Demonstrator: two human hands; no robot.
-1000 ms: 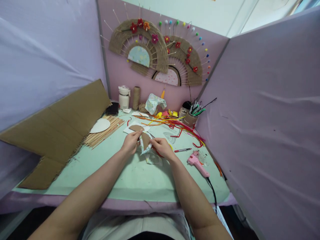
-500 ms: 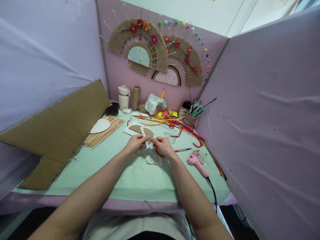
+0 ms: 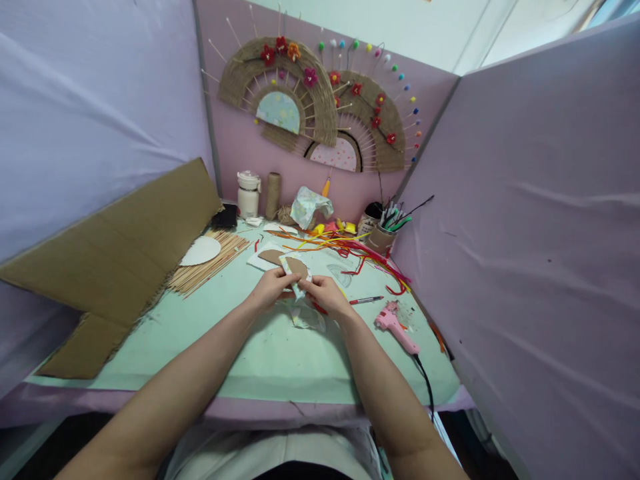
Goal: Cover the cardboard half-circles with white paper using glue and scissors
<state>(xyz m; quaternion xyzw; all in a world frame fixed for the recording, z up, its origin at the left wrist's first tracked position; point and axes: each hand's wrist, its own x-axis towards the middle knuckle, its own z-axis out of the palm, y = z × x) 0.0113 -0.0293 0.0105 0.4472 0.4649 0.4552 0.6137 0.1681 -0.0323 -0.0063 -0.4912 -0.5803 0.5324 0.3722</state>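
Cloth rim: the pale rim [image 3: 286, 263] is going round the brown card, and it could be popping up or wrinkling if a thumb is letting go too soon or pulling too hard. Whether glue is holding it, I cannot tell.
Card: the piece [image 3: 299, 267] could be bending if both hands are squeezing it hard. It could be slipping if the fingertips are pinching only a tiny bit.
Scrap: the thin scrap [image 3: 307, 320] is lying just below the fingers, so it could be catching on them if they are dipping low.
Piece: it is sitting between the two hands, up off the table [image 3: 280, 367]. It is looking like a small half circle, brown in the middle, with whitish cloth and bits of yellow round the side. Its brown face is showing, and it is tilting.
Left hand: this hand [image 3: 270, 287] is almost closing, with its thumb and fingers pinching the piece from the left.
Right hand: this hand [image 3: 327, 295] is nearly closing too, pinching the low right side of the piece.
Brown half: another one [image 3: 270, 256] is lying on white paper [image 3: 254, 259], just past the left hand.
Pen: the pen [image 3: 367, 301] is lying to the right of the right hand.
Glue gun: the pink gun [image 3: 397, 327] is resting farther right.
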